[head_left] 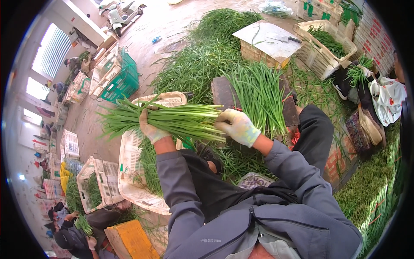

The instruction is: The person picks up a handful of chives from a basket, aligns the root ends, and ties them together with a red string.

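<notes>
Green stalks (183,117) in left grip (151,128); right grip (239,126) at ends (211,111).

Free floor at left; far side and right crowded.
Between the left hand (151,127) and the right hand (238,126), the space is filled by a bunch of green stalks (181,118). At far left, bare floor (148,64) is found between the green crate (120,82) and the leaf heap (194,67). The far side is obstructed by that heap and a board-topped box (263,34) bearing a knife (293,39). The bench (221,93) is mostly covered by loose stalks (258,95). Near left is occupied by a white basket (144,200); on the right, passage is limited by a bent knee (317,125).
</notes>
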`<act>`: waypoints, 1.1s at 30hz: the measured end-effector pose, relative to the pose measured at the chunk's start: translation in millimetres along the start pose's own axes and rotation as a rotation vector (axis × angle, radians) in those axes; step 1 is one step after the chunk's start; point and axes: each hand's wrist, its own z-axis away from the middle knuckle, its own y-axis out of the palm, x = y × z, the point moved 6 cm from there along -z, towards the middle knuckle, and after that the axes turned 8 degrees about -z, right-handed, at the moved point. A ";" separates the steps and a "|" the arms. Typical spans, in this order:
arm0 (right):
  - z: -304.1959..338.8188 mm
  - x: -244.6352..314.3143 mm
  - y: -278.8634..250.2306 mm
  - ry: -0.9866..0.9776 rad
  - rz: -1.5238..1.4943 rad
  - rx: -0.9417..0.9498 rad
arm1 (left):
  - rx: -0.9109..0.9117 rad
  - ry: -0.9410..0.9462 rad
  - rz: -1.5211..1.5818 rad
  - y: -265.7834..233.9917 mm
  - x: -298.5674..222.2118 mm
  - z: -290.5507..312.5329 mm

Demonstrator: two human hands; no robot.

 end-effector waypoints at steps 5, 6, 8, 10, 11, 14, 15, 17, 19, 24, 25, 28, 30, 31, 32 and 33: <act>37.0 -18.5 -28.9 0.324 -0.275 0.156 | 0.009 -0.012 0.043 1.3 -13.5 1.0; 51.0 -33.6 -30.5 0.404 -0.293 0.230 | 0.013 -0.013 0.044 0.5 -15.2 -1.0; 82.5 -65.5 -24.9 0.340 0.016 0.660 | 0.006 0.037 -0.011 -5.3 -17.9 -6.6; 98.6 -88.9 -28.9 0.309 0.663 0.682 | 0.000 0.016 0.003 -2.2 -15.6 -8.4; 82.1 -64.5 -34.7 0.230 0.402 0.394 | 0.002 -0.005 0.034 -4.4 -14.6 -6.6; 43.0 28.2 -48.8 -0.323 0.299 -0.095 | -0.067 -0.054 -0.012 -7.5 -1.3 -5.9; 33.7 52.2 -40.9 -0.419 0.379 -0.080 | -0.111 -0.056 -0.038 -10.4 -0.8 -7.5; 16.1 65.2 -15.7 -0.575 0.520 0.032 | -0.169 -0.081 -0.080 -16.5 6.0 -10.3; 4.6 57.8 -3.2 -0.622 0.573 0.058 | -0.188 -0.127 -0.106 -17.8 14.9 -9.6; -9.8 44.4 4.3 -0.562 0.689 0.055 | -0.165 -0.224 -0.143 -15.6 25.4 -3.5; -11.1 43.8 6.0 -0.575 0.667 0.053 | -0.154 -0.229 -0.179 -13.8 27.1 -2.8; -14.7 42.2 13.4 -0.618 0.708 0.103 | -0.163 -0.232 -0.191 -7.0 34.4 1.6; -16.1 35.9 6.7 -0.643 0.704 0.082 | -0.182 -0.233 -0.167 0.9 36.1 4.2; -15.4 34.3 3.4 -0.646 0.661 0.090 | -0.209 -0.240 -0.170 0.9 34.8 6.6; -15.1 32.7 0.4 -0.647 0.620 0.098 | -0.234 -0.248 -0.172 0.0 35.1 8.2; -14.8 31.9 -2.8 -0.661 0.586 0.082 | -0.236 -0.251 -0.169 -3.0 36.9 6.1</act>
